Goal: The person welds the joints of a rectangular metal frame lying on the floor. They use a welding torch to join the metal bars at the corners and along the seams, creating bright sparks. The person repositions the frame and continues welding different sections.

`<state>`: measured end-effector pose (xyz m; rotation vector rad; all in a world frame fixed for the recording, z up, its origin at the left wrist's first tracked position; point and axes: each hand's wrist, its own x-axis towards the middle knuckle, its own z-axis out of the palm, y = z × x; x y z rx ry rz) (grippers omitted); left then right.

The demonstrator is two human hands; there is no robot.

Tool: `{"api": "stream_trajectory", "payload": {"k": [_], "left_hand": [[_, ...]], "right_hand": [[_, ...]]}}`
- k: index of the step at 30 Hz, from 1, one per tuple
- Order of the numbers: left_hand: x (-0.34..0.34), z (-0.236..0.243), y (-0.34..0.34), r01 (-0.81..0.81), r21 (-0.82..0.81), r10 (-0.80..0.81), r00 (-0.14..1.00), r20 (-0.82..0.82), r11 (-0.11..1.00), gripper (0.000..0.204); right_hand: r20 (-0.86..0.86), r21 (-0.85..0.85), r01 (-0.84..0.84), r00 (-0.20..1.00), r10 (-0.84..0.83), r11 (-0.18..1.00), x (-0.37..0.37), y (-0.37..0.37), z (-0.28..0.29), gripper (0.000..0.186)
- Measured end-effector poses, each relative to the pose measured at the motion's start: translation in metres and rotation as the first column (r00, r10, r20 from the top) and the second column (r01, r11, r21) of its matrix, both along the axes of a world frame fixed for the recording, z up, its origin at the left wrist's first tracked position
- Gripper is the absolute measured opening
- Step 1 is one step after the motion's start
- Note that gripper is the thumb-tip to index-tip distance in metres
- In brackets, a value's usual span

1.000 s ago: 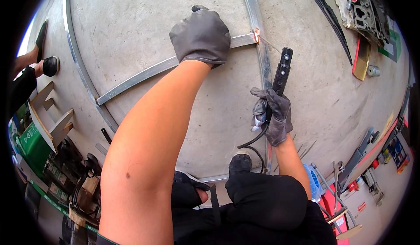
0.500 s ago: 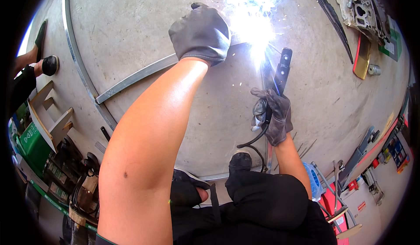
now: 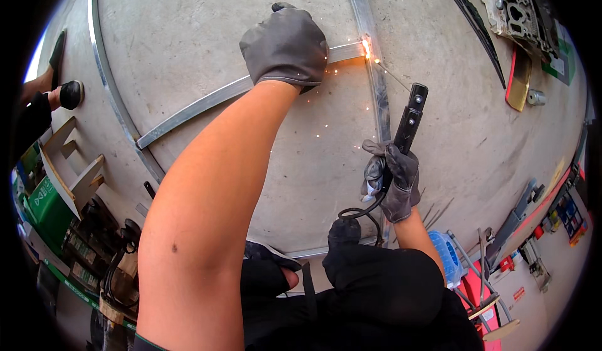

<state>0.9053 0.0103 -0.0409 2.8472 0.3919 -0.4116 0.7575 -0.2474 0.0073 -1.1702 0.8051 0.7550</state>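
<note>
My right hand [image 3: 396,178], in a dark grey work glove, is closed round a black welding electrode holder [image 3: 409,125]. A thin electrode [image 3: 395,77] juts from its head, its tip glowing orange just right of a joint in the metal frame. A glowing weld spot [image 3: 366,47] marks where the crossbar [image 3: 207,108] meets the right frame tube [image 3: 380,97]. My left hand [image 3: 285,45], also gloved, is closed over the crossbar left of that joint; its fingertips are mostly hidden. Small sparks scatter below the joint. The holder's black cable [image 3: 357,213] loops beneath my right hand.
The frame's left tube [image 3: 110,81] lies on the concrete floor. At upper right are a black strip [image 3: 473,19], a metal engine part [image 3: 519,19] and a small can [image 3: 536,99]. Another person's foot [image 3: 71,94] is at left, near a green box [image 3: 44,207].
The bright arc and smoke are gone, leaving a glowing spot and sparks. My right hand has tilted the holder to the right, drawing the electrode off the joint. My left hand barely moves.
</note>
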Motion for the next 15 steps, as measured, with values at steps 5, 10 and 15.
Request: {"api": "stream_trajectory", "payload": {"k": [5,10,15], "left_hand": [[0.001,0.0,-0.001,-0.026,0.043,0.028,0.999,-0.033,0.999,0.025],[0.001,0.002,-0.002,-0.011,0.03,0.013,0.999,-0.048,0.999,0.024],[-0.002,0.001,-0.002,-0.035,0.002,0.035,0.999,-0.027,0.999,0.023]], "right_hand": [[0.141,0.04,0.084,0.986,-0.088,0.996,-0.005,-0.01,0.015,0.05],[-0.042,-0.208,0.016,0.999,-0.026,0.978,-0.001,-0.009,0.018,0.04],[0.103,-0.433,-0.231,0.948,0.302,0.872,0.01,0.008,0.0,0.031]]}}
